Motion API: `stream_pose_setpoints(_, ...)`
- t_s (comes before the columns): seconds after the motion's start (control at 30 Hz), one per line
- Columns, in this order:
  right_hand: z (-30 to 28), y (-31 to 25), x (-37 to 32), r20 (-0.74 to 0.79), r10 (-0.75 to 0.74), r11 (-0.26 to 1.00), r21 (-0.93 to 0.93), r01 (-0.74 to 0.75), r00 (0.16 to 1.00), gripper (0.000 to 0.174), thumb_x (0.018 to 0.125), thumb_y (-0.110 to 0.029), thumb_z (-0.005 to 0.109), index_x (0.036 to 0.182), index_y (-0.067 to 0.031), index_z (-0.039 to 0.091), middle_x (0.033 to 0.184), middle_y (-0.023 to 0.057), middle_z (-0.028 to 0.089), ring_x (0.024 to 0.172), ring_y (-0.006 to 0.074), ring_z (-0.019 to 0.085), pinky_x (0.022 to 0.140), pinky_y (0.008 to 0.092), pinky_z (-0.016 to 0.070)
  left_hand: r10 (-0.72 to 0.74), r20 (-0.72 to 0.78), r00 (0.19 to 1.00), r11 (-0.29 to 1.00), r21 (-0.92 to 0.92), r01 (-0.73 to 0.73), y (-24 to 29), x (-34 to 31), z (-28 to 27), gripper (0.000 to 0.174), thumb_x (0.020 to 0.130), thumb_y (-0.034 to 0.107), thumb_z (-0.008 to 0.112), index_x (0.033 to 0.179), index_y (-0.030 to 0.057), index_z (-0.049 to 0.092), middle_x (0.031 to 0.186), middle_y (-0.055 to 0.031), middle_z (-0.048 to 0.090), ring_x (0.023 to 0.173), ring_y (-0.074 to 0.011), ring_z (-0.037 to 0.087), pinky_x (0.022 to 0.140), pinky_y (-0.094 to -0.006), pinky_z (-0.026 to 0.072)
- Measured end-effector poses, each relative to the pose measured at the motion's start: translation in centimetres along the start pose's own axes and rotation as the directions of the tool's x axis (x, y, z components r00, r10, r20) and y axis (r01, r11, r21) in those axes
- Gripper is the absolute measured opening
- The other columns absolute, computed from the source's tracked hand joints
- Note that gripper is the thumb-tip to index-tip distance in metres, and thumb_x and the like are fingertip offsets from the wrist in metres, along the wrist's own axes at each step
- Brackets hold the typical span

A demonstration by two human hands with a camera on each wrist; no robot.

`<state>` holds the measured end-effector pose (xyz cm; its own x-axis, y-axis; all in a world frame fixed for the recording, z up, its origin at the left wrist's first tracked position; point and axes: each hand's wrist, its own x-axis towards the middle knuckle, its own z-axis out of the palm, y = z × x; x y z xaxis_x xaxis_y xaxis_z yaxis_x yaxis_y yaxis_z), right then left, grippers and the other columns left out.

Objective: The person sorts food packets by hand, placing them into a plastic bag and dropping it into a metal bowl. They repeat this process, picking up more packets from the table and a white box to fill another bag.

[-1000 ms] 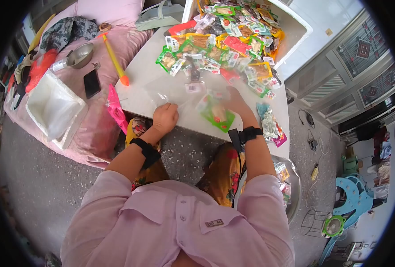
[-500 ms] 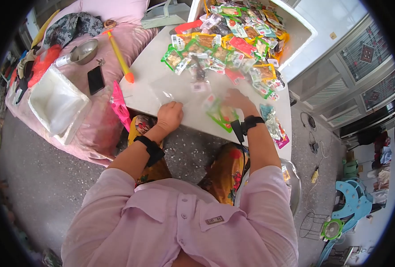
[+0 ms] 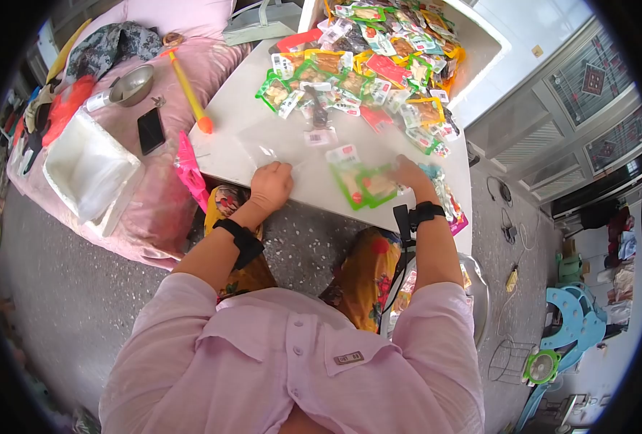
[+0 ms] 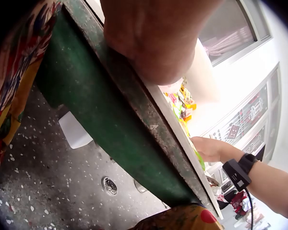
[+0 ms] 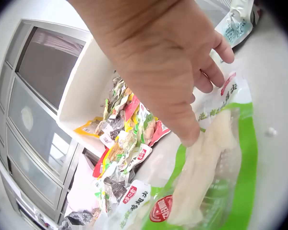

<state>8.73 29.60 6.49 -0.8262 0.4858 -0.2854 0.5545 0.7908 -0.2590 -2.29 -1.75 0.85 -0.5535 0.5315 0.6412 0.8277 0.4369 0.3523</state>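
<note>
My left hand (image 3: 271, 184) rests at the table's front edge, beside a clear plastic bag (image 3: 259, 147) lying flat; whether the fingers grip its edge is hidden. Only the heel of that hand (image 4: 151, 40) shows large in the left wrist view. Further right, my right hand (image 3: 411, 177) is at the right end of a green-edged packet (image 3: 379, 186), which overlaps another green-edged packet (image 3: 345, 173). In the right wrist view my right hand (image 5: 163, 72) has its fingers apart and bent, with the thumb tip against a packet (image 5: 199, 172) of pale food.
Many colourful packets (image 3: 335, 64) spread from a white foam box (image 3: 480, 61) at the back. More packets lie by the table's right edge, above a metal basin (image 3: 482, 289). On the pink bed at left are a phone (image 3: 151, 131) and a white foam box (image 3: 93, 170).
My right hand has shifted right, off the middle of the green-edged packets. They now lie side by side, partly overlapping, and show more fully. My left hand has stayed at the table edge.
</note>
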Motion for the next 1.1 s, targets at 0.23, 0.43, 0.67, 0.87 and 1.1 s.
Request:
stream_pose_setpoints(0.23, 2.6, 2.9, -0.3, -0.138, -0.049, 0.999, -0.021, 0.047, 0.989, 0.045, 0.061, -0.032, 0.064, 0.088, 0.0030, 0.053, 0.086, 0.0208, 0.057, 0.083, 0.0320, 0.055, 0.072, 0.0359, 0.0433, 0.003, -0.029, 1.000, 1.000, -0.026, -0.004, -0.2, -0.2, 0.2, 0.004, 0.065, 0.008, 0.051, 0.068, 0.0062, 0.049, 0.065, -0.0106, 0.050, 0.061, -0.0298, 0.051, 0.055, -0.0402, 0.0415)
stream_pose_setpoints(0.43, 4.0, 3.3, -4.4, -0.185, 0.176, 0.473, 0.877, 0.082, 0.967, 0.014, 0.070, -0.014, 0.059, 0.076, -0.0026, 0.053, 0.070, 0.0114, 0.057, 0.064, 0.0189, 0.055, 0.056, 0.0281, 0.0439, -0.108, 0.109, 0.988, 0.990, -0.083, 0.117, -0.2, 0.2, -0.1, 0.006, 0.069, 0.010, 0.049, 0.072, 0.0050, 0.049, 0.068, -0.0127, 0.051, 0.066, -0.0314, 0.052, 0.059, -0.0410, 0.0418)
stream_pose_setpoints(0.67, 3.9, -2.5, -11.2, -0.228, 0.100, -0.133, 0.962, 0.240, 0.969, 0.004, 0.080, -0.001, 0.046, 0.083, -0.0029, 0.046, 0.078, 0.0146, 0.058, 0.066, 0.0212, 0.056, 0.058, 0.0319, 0.0481, -0.212, 0.240, 0.947, 0.963, -0.115, 0.244, 2.3, 0.4, 0.0, 0.009, 0.073, 0.012, 0.046, 0.076, 0.0039, 0.048, 0.075, -0.0143, 0.053, 0.072, -0.0325, 0.052, 0.063, -0.0411, 0.0420)
stream_pose_setpoints(0.87, 5.3, -7.0, -10.9, -0.088, 0.039, -0.197, 0.976, 0.094, 0.995, 0.004, 0.080, -0.001, 0.046, 0.083, -0.0029, 0.046, 0.079, 0.0152, 0.058, 0.067, 0.0216, 0.057, 0.058, 0.0330, 0.0484, -0.223, 0.316, 0.922, 0.966, -0.057, 0.253, 4.3, 1.1, -0.5, 0.011, 0.074, 0.013, 0.045, 0.079, 0.0032, 0.048, 0.076, -0.0162, 0.053, 0.072, -0.0340, 0.052, 0.063, -0.0420, 0.0420)
stream_pose_setpoints(1.1, 6.0, -6.6, -9.6, -0.050, 0.028, -0.088, 0.995, 0.052, 0.998, 0.009, 0.077, 0.000, 0.047, 0.087, -0.0013, 0.047, 0.078, 0.0134, 0.056, 0.066, 0.0211, 0.057, 0.056, 0.0334, 0.0490, -0.249, 0.274, 0.929, 0.958, -0.073, 0.278, 3.9, 0.8, -1.4, 0.012, 0.076, 0.014, 0.045, 0.077, 0.0026, 0.046, 0.075, -0.0164, 0.053, 0.070, -0.0350, 0.052, 0.061, -0.0426, 0.0421)
